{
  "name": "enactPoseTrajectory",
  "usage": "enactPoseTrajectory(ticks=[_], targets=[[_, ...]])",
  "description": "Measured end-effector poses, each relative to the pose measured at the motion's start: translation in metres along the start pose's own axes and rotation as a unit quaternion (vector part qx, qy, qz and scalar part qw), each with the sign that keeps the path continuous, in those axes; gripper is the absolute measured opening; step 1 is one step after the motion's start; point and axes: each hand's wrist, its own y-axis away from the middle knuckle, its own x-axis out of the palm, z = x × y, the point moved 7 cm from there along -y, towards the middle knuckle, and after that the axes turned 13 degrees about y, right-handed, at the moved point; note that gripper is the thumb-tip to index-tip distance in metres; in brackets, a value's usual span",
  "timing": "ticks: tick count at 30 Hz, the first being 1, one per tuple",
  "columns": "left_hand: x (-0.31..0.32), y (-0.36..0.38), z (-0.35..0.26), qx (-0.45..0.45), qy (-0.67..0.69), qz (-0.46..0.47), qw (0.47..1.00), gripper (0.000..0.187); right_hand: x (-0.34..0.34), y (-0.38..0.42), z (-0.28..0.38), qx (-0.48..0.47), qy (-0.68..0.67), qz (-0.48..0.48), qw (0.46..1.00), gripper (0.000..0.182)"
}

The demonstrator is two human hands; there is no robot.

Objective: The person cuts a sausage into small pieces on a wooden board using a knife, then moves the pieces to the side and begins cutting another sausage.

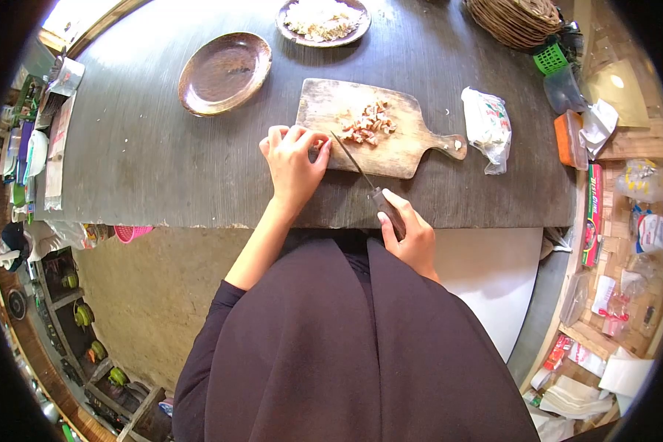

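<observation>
A wooden cutting board (320, 110) lies on the dark table with its handle pointing right. Chopped reddish-brown pieces (372, 124) are heaped near its middle. My right hand (414, 239) grips the dark handle of a knife (359, 171), whose blade slants up and left over the board, its tip beside the pieces. At the board's lower left edge is my left hand (298, 166), fingers curled and thumb pressed toward the fingertips. Whatever those fingers pinch is too small or hidden to name.
Behind the board stand a brown plate (225, 74) and another plate (324, 38) with pale chopped food (323, 18). A white plastic packet (486, 125) lies right of the board. A wicker stack (516, 20) and a green basket (550, 59) occupy the far right corner.
</observation>
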Motion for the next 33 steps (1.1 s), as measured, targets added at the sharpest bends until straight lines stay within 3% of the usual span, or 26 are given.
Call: enactPoseTrajectory(ticks=[33], targets=[[-0.006,0.002,-0.002,-0.006,-0.001,0.005,1.0,0.011,0.015,0.009,0.002,0.025,-0.008,0.026,0.999,0.04]])
